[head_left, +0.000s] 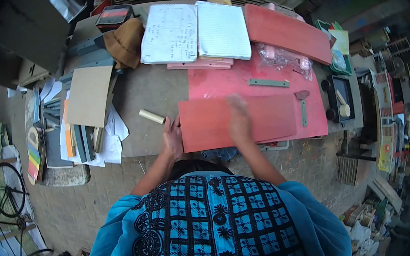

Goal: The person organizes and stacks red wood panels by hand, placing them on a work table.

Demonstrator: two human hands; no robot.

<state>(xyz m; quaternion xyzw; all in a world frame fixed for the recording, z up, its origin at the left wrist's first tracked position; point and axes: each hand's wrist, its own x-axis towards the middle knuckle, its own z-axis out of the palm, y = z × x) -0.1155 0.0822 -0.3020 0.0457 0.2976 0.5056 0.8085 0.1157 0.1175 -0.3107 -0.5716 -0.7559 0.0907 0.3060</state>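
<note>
A red-painted rectangular board (270,115) lies lengthwise in front of me near the table's front edge. My left hand (171,139) grips its left end, with the fingers bent along the edge. My right hand (239,121) is over the middle of the board, smeared by motion. Whether anything is under its fingers cannot be made out. A short pale cylindrical rod (152,116) lies just beyond my left hand. Past the board's right end is a small hammer-like tool (303,103) with a dark red head. A narrow green strip (268,83) with holes lies behind the board.
An open notebook (170,32) lies at the back, beside another red board (288,33) and clear plastic wrap (278,60). Stacked boards and papers (89,96) and a brown cap (125,43) occupy the left. A black tray (340,96) stands at the right edge.
</note>
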